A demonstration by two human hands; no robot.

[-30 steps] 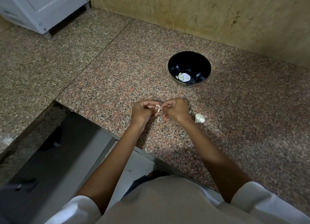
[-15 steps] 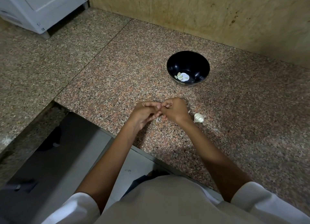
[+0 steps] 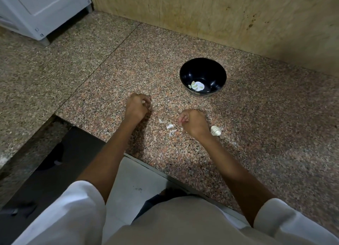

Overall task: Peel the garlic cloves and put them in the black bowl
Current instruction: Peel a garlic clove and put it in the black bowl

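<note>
A pale garlic clove (image 3: 144, 102) sits pinched in the curled fingertips of the left hand (image 3: 137, 108), short of the black bowl (image 3: 212, 68) holding peeled cloves (image 3: 196, 86), while the right hand (image 3: 193, 121), fingers curled with any contents hidden, hovers between loose skins (image 3: 169, 126) and the garlic bulb (image 3: 215, 130) on the granite counter (image 3: 266, 120).

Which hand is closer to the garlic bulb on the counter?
Right. The right hand sits just beside the garlic bulb; the left hand is farther off, beyond the peel scraps.

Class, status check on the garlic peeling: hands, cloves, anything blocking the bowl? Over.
Left hand pinching pale clove; right hand curled, nothing seen in it. Peeled cloves in bowl; bulb beside right hand. Peel scraps on counter; path to bowl open.
</note>
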